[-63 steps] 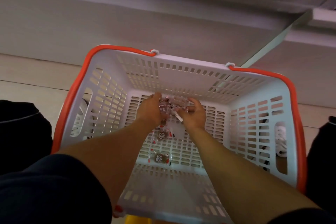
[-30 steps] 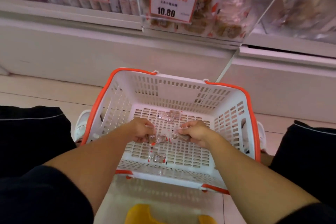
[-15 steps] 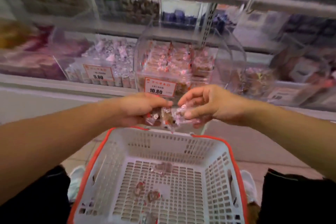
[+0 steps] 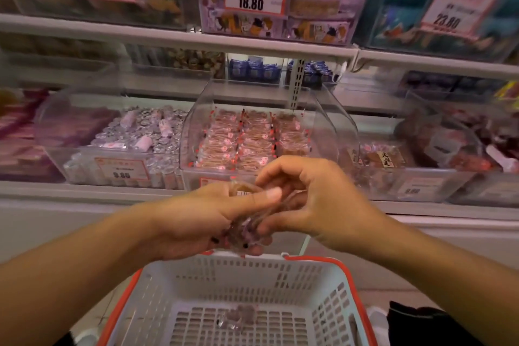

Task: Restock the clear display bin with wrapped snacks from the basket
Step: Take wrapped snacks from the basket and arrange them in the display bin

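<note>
Both forearms are bare from the bottom edge of the view up to the wrists, with no sleeve, watch, bracelet or ring showing on either. The left hand [image 4: 202, 222] has a short, plain thumbnail without polish, and small dark marks show at two of its lower fingertips, though they are too small to tell what they are. The right hand [image 4: 306, 202] shows smooth, rounded knuckles. At the lower right corner a fold of black clothing [image 4: 421, 323] appears, and a sliver of dark fabric sits at the lower left edge.
</note>
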A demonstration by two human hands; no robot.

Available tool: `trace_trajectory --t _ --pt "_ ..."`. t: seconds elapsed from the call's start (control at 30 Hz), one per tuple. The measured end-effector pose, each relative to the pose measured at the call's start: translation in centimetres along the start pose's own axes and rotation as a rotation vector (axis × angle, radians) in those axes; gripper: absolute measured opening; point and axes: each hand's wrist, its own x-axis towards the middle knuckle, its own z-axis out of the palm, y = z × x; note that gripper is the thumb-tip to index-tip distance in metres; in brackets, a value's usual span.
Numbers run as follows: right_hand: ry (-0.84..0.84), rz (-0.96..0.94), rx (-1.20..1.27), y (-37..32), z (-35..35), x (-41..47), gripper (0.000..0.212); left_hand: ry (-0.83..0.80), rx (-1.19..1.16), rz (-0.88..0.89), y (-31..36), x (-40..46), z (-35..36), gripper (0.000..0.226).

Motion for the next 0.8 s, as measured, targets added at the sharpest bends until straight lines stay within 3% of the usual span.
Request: trace_trajectory --t 0.1,0.2,0.3,0.43,0.6,0.8 --pt "0.050 0.017 -0.009 0.2 0.7 0.1 0.055 -0.069 0.117 -0.014 0.1 0.0 -0.6 0.025" --pt "0.030 0.027 -0.008 0.3 0.9 0.3 0.067 -0.065 0.217 -0.054 0.0 0.4 -0.7 0.019" --pt "-0.030 0.004 -0.076 0.1 0.4 0.4 0.073 -0.045 0.254 -0.029 0.0 0.8 -0.7 0.024" --pt "-0.157 -0.024 -0.171 -0.1 -0.1 0.2 0.062 -0.024 0.246 -0.008 0.0 0.8 -0.5 0.029" --pt "-0.111 0.026 -0.165 0.4 0.0 -0.1 0.050 0.094 0.167 -0.012 -0.3 0.6 0.2 0.042" --pt "-0.242 0.106 -0.143 0.5 0.5 -0.4 0.073 0.252 0.227 0.023 -0.5 0.8 1.1 0.066"
